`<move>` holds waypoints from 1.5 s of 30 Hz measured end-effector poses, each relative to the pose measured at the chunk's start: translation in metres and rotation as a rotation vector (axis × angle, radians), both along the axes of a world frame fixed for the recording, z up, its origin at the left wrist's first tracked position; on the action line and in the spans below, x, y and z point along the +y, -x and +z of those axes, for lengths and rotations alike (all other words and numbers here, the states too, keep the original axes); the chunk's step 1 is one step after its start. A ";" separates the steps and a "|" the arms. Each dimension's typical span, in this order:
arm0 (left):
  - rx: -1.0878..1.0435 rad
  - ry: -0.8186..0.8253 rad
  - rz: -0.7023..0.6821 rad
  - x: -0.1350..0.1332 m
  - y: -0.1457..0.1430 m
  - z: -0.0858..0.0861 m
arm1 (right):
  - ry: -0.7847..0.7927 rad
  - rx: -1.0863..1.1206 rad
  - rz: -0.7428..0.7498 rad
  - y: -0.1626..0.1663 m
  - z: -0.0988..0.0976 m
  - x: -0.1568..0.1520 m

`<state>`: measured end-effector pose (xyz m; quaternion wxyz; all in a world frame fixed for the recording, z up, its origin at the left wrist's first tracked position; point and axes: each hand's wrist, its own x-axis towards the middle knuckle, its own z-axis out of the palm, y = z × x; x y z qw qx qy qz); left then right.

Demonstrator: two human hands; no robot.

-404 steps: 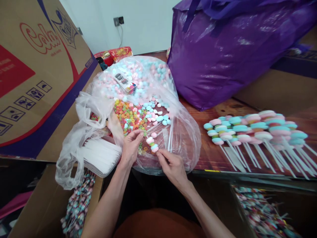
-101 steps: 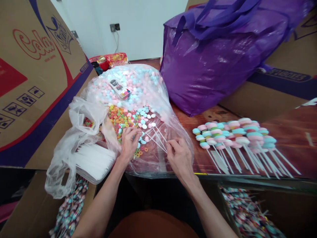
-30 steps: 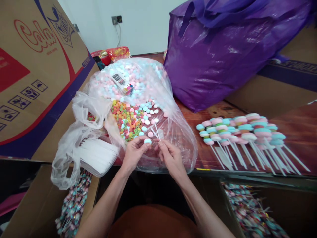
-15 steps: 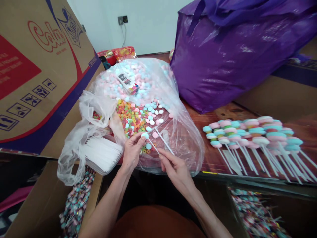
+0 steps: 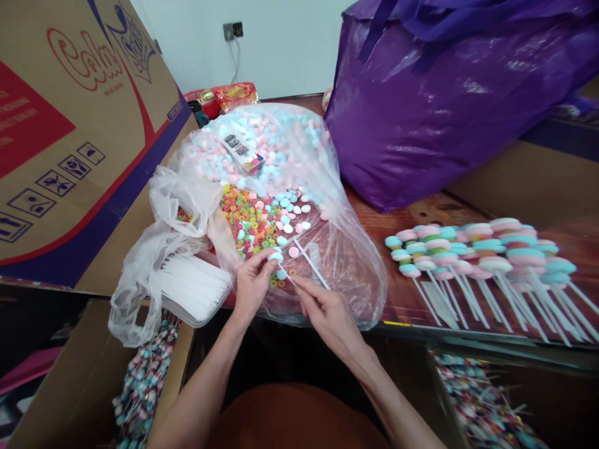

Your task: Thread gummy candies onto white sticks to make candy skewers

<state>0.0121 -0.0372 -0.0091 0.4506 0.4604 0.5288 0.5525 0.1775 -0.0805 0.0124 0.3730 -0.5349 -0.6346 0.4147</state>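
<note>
Left hand (image 5: pixel 253 288): fingers pinch blue candy disc (image 5: pixel 276 256). Right hand (image 5: pixel 327 312): fingers pinch white stick (image 5: pixel 286 277) over clear candy bag (image 5: pixel 346 262).

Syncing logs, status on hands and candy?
Left hand pinches blue candy. Right hand grips white sticks. Clear bag underneath, nothing blocking.

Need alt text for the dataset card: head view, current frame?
The left hand pinches a blue candy while the right hand holds a white stick beside it, over a clear bag of loose candies. Candy skewers lie on the table to the right, before a purple bag.
</note>
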 end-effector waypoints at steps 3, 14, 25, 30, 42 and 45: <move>0.127 -0.070 0.024 0.001 0.000 0.002 | 0.027 0.059 -0.035 0.007 -0.003 0.001; 0.350 -0.171 -0.169 -0.004 -0.012 0.004 | 0.000 0.157 -0.125 0.006 -0.009 0.018; 1.024 -0.284 -0.238 -0.010 -0.010 -0.002 | 0.058 0.099 -0.227 -0.027 -0.032 0.004; 1.098 -0.185 -0.257 -0.004 -0.017 0.003 | 0.057 0.078 -0.246 -0.023 -0.032 0.003; 0.765 -0.139 -0.213 0.003 0.001 0.022 | 0.046 0.101 -0.237 -0.023 -0.033 0.003; 0.833 -0.118 -0.250 -0.010 0.009 0.020 | 0.050 0.090 -0.232 -0.023 -0.035 0.003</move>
